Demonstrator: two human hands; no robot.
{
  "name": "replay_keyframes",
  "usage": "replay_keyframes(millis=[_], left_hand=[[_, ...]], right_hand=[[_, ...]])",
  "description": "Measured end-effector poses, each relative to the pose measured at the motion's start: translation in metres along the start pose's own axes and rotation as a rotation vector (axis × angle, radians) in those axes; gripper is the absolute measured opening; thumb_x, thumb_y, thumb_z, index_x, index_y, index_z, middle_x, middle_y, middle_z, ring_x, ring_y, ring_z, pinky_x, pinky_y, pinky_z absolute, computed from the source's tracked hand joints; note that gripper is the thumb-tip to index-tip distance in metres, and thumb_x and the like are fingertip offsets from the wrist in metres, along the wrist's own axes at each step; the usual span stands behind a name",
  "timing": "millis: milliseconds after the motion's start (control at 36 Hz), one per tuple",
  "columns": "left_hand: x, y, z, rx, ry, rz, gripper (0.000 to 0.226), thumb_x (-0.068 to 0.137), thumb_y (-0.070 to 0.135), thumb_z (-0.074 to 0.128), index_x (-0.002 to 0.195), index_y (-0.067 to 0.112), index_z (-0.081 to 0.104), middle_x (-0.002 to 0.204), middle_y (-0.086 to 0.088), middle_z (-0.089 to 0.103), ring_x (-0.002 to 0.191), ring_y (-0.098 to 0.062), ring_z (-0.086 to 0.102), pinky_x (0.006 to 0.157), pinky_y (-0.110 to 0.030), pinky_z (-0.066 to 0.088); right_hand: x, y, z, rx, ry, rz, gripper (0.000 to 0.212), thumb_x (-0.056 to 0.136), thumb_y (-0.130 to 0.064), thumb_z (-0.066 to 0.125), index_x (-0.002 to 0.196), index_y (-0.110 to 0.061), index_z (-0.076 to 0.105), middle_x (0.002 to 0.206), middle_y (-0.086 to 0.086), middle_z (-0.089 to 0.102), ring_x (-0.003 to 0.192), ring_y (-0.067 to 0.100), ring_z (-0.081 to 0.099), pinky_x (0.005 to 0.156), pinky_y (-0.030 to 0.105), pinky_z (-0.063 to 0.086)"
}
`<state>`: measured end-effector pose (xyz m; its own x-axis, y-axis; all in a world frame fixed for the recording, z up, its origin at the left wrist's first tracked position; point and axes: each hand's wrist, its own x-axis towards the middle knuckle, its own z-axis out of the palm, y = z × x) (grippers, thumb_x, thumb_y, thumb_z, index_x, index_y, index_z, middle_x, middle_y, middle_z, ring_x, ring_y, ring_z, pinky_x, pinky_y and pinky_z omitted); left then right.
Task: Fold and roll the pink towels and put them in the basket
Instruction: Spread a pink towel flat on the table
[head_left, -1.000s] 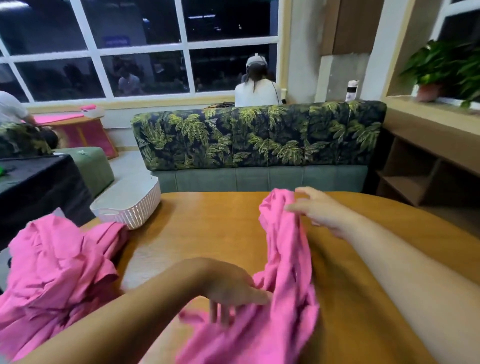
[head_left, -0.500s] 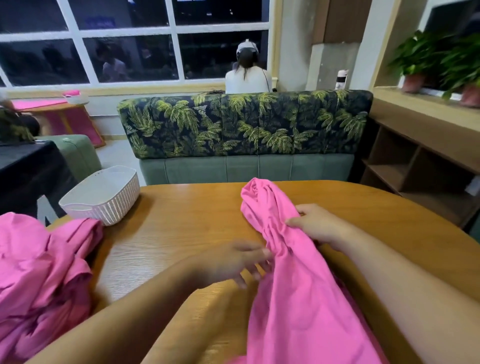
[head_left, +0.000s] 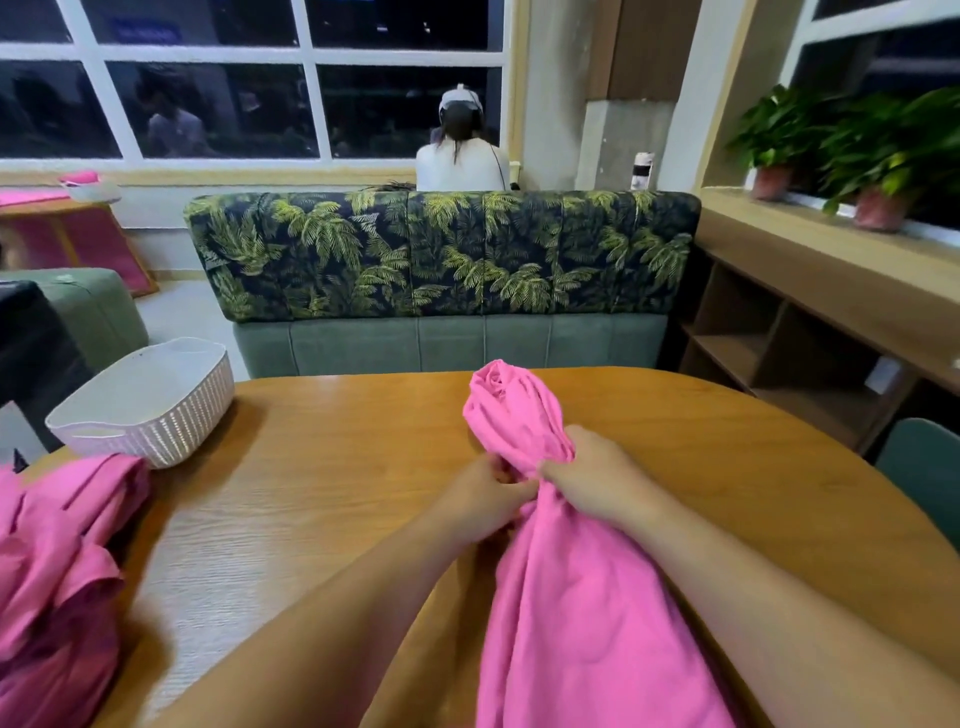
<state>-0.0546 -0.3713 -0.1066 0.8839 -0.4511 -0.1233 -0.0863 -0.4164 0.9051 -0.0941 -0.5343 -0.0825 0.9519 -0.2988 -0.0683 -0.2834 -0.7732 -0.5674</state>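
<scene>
As the towel (head_left: 566, 597) is bunched rather than flat, we judge the task to be at its opening step for this piece: sorting out the cloth before any fold. In the head view it runs down the middle of the table (head_left: 332, 467), from a crumpled knob at its far end toward the near edge, where it widens into loose drapes and passes out of the picture. Our left hand (head_left: 480, 501) and right hand (head_left: 597, 480) meet at its narrow waist, just near of the knob. The right hand's fingers are curled over the gathered cloth, and the left hand's fingertips pinch it from the left. The fabric looks thin, soft and matte, creasing into long ridges, so we expect it to slump rather than hold a shape. The next move, we think, calls for finding an edge or corners and spreading the towel flat on the wood before folding and rolling. A rumpled pile (head_left: 57, 571) of more pink towels lies at the near left. The basket (head_left: 150, 410), white ribbed plastic with rounded corners, stands at the far left of the table, just beyond the pile, with nothing showing above its rim. The tabletop is glossy grained wood with a curved far edge.
</scene>
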Motion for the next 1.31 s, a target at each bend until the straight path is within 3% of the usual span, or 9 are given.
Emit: replay_keyframes(millis=[194,306,556,667,778,889,1000,1222,1306], left_hand=[[0.008,-0.003,-0.010,-0.460,-0.011,-0.137,0.010,0.093,0.009,0.074,0.090,0.012,0.065,0.069,-0.001,0.066,0.054,-0.015,0.055,0.052,-0.026,0.042],[0.014,-0.005,-0.050,-0.539,0.038,-0.179,0.015,0.093,0.011,0.074,0.096,0.016,0.060,0.076,0.000,0.071,0.057,-0.011,0.061,0.047,-0.023,0.042],[0.032,-0.029,-0.111,0.335,0.558,0.057,0.018,0.093,0.023,0.064,0.109,0.019,0.057,0.095,0.003,0.063,0.090,-0.025,0.063,0.078,-0.042,0.053],[0.033,-0.037,-0.079,0.586,0.269,0.343,0.046,0.094,0.050,0.056,0.138,0.038,0.048,0.146,0.006,0.046,0.136,-0.022,0.041,0.114,-0.050,0.037],[0.039,-0.047,-0.047,0.793,-0.104,0.215,0.068,0.086,0.085,0.035,0.149,0.066,0.022,0.170,0.014,0.016,0.159,-0.026,0.005,0.123,-0.065,0.012],[0.035,-0.045,-0.044,0.897,-0.253,0.120,0.053,0.097,0.073,0.036,0.149,0.064,0.031,0.168,0.019,0.021,0.158,-0.030,0.008,0.124,-0.065,0.005],[0.026,-0.039,-0.062,0.875,-0.328,0.301,0.040,0.098,0.048,0.045,0.128,0.034,0.068,0.141,0.007,0.059,0.132,-0.022,0.053,0.112,-0.039,0.039],[-0.007,0.009,-0.085,0.937,-0.515,0.018,0.033,0.079,0.044,0.049,0.087,0.019,0.070,0.089,0.004,0.068,0.092,-0.022,0.062,0.089,-0.036,0.054],[-0.002,0.009,-0.087,0.936,-0.166,0.110,0.030,0.092,0.038,0.052,0.076,0.015,0.062,0.079,-0.004,0.062,0.083,-0.028,0.060,0.076,-0.039,0.054]], right_hand=[[0.017,0.030,-0.016,0.551,-0.098,-0.004,0.015,0.098,-0.013,0.063,0.105,-0.008,0.076,0.108,0.021,0.076,0.089,0.026,0.070,0.087,0.058,0.059],[0.028,0.036,-0.043,0.506,-0.047,0.028,0.029,0.104,-0.002,0.052,0.108,-0.013,0.078,0.102,0.009,0.080,0.073,0.011,0.070,0.056,0.021,0.050],[0.058,0.047,-0.060,0.053,0.108,0.066,0.023,0.098,-0.011,0.043,0.101,-0.024,0.063,0.115,0.001,0.068,0.102,0.026,0.061,0.087,0.039,0.048],[0.046,0.027,-0.042,0.292,0.057,0.053,0.047,0.100,-0.059,0.053,0.140,-0.033,0.057,0.133,-0.014,0.061,0.118,0.014,0.057,0.099,0.034,0.042],[0.046,0.033,-0.023,0.083,-0.080,0.060,0.126,0.052,-0.085,0.082,0.159,-0.041,0.033,0.153,-0.008,0.052,0.136,0.018,0.054,0.114,0.041,0.044],[0.039,0.037,-0.029,-0.175,-0.199,-0.020,0.095,0.078,-0.024,0.087,0.160,-0.028,0.039,0.161,0.001,0.045,0.142,0.020,0.048,0.110,0.021,0.037],[0.045,0.055,-0.048,-0.261,-0.168,-0.074,0.082,0.083,-0.005,0.077,0.155,-0.028,0.047,0.159,0.000,0.048,0.140,0.020,0.049,0.095,0.011,0.031],[0.047,0.054,-0.075,-0.206,0.119,-0.066,0.108,0.077,-0.044,0.090,0.163,-0.027,0.028,0.161,0.011,0.041,0.144,0.030,0.045,0.115,0.042,0.041],[0.033,0.041,-0.079,-0.359,-0.019,0.153,0.120,0.070,-0.083,0.072,0.161,-0.018,0.028,0.160,0.013,0.042,0.137,0.035,0.051,0.104,0.044,0.048]])
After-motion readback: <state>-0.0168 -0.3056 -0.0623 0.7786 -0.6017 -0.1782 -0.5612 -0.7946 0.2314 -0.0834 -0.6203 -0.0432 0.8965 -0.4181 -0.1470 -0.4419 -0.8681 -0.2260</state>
